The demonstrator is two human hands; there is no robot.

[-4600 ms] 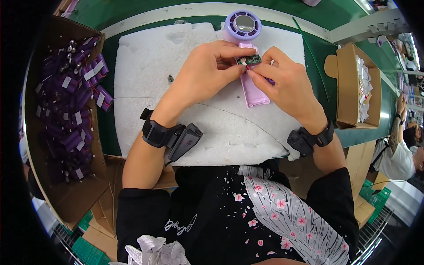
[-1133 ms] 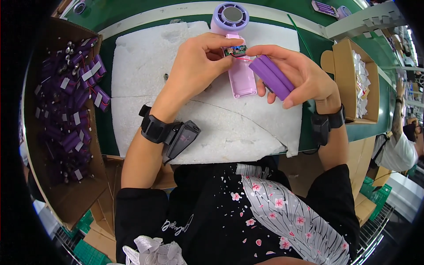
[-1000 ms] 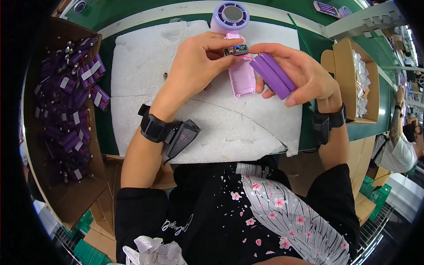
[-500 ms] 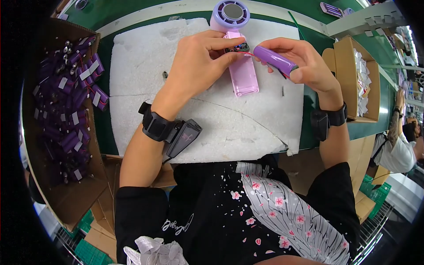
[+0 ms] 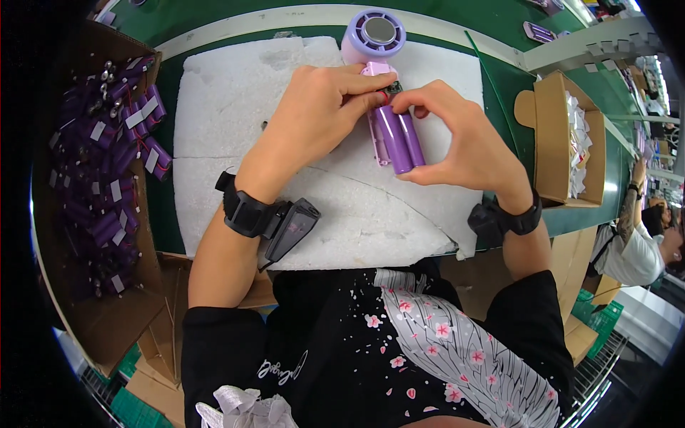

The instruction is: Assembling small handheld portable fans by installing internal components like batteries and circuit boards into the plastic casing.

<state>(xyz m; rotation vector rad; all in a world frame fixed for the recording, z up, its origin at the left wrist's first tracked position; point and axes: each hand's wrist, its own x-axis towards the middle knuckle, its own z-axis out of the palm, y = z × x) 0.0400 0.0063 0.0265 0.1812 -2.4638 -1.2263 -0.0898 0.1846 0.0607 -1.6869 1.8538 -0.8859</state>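
On the white foam board lies a small handheld fan with a round lilac head [image 5: 374, 36] and an open pink handle shell [image 5: 378, 146]. A purple battery pack of two side-by-side cells [image 5: 399, 139] lies over the shell, covering most of it. My right hand [image 5: 467, 135] grips the pack between thumb at its near end and fingers at its far end. My left hand [image 5: 321, 110] is closed at the top of the handle, thumb and index finger by the small circuit board [image 5: 392, 88] and red wire. What the left fingertips pinch is hidden.
A cardboard box [image 5: 153, 264] of purple battery packs stands left. To the right is a smaller carton [image 5: 548, 135] with white pieces. Foam board [image 5: 235, 143] covers the green bench [image 5: 442, 21]. A person [image 5: 631, 246] sits at far right.
My right hand has brought the battery pack left and down onto the pink handle shell, turning it lengthwise along it. My left hand stays near the circuit board.
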